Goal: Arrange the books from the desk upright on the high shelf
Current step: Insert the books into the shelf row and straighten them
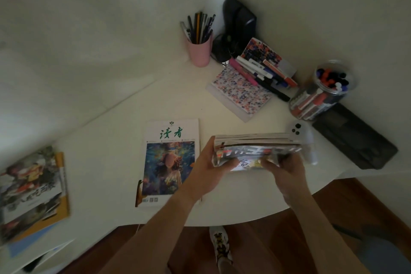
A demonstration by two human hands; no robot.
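Together, the left hand (205,170) and right hand (287,170) clamp a stack of magazines (255,148) from either end, tilted up above the white desk (106,140). Just left lies a flat magazine (169,158); more books (33,189) sit well apart at the desk's left edge.

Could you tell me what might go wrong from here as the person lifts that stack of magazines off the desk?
1. The glossy stack of magazines is held only at its near edge by the left hand and right hand; loose issues could slide out.
2. The white phone lies right beside the stack and may get knocked.
3. The clear plastic jar of markers stands close behind; a swing could tip it.
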